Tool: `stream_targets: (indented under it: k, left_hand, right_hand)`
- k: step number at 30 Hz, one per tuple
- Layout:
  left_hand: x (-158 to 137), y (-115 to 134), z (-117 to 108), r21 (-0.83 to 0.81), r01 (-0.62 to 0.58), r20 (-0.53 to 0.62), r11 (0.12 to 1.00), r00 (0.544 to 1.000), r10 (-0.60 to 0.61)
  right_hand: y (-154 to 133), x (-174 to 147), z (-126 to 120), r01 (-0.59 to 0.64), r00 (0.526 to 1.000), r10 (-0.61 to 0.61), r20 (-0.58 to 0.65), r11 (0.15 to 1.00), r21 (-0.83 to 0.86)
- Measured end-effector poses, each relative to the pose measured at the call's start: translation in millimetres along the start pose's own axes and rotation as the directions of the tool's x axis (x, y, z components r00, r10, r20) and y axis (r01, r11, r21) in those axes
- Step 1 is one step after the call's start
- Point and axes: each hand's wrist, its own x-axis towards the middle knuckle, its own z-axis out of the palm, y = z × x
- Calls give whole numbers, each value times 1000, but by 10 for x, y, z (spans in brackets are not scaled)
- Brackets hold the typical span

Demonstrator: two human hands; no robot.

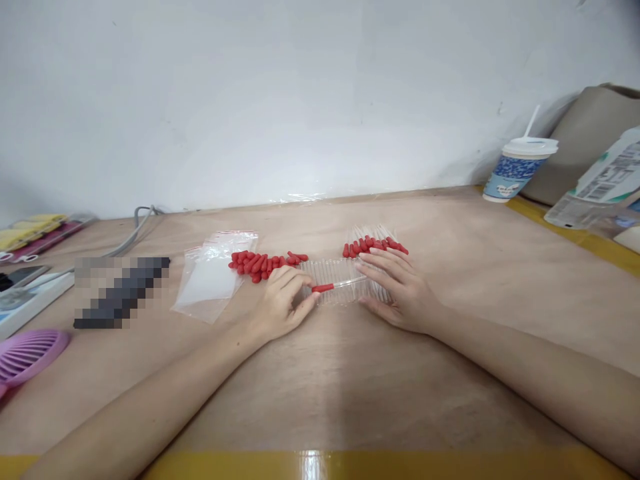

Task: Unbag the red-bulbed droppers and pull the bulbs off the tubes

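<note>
My left hand [285, 300] pinches a red rubber bulb [323, 288] between thumb and fingers. In line with it, a clear thin dropper tube [347, 283] runs to the right, its near end at the bulb's mouth. The far end of that tube is between the thumb and fingers of my right hand [400, 290]. Beneath both hands lies a row of loose clear tubes [325, 270]. A heap of red bulbs [257, 265] sits just beyond my left hand. Behind my right hand lie several droppers [373, 245] with red bulbs on clear tubes.
Clear zip bags [205, 277] lie left of the bulbs. Farther left are a blurred dark object [123, 293], a grey cable [133, 237] and a pink fan [35, 357]. A lidded paper cup [520, 170] and a plastic package [595, 190] stand at the right back.
</note>
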Motion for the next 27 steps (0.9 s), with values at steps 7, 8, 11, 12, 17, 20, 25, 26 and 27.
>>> stream_targets:
  k: [7,8,11,12,17,20,25,26,27]
  left_hand:
    - [-37,-14,75,-22,-112,-3,993,994,112]
    - [-39,-12,73,-24,-115,-11,993,993,114]
    - [-30,16,67,-36,-111,-30,993,994,110]
    - [-22,33,69,-41,-105,-26,994,994,104]
    - [36,111,134,-33,-145,51,989,988,147]
    - [52,114,192,-38,-219,29,975,975,220]
    - [45,107,222,-27,-253,4,967,967,253]
    - [44,111,221,-27,-258,5,966,966,259]
    - [44,116,219,-29,-263,5,964,965,263]
  right_hand:
    - [-17,-10,24,36,997,-35,76,999,-6]
    - [-19,-10,28,36,996,-36,77,999,-2]
    - [-24,-14,42,34,997,-35,67,999,15]
    - [-25,-16,46,31,997,-33,64,999,20]
    - [-49,-13,64,15,996,-19,88,999,40]
    - [-71,-1,69,21,996,-26,89,998,54]
    - [-98,22,88,41,992,-50,115,996,73]
    - [-101,24,98,50,992,-59,110,996,78]
    - [-104,25,108,60,993,-68,101,995,83]
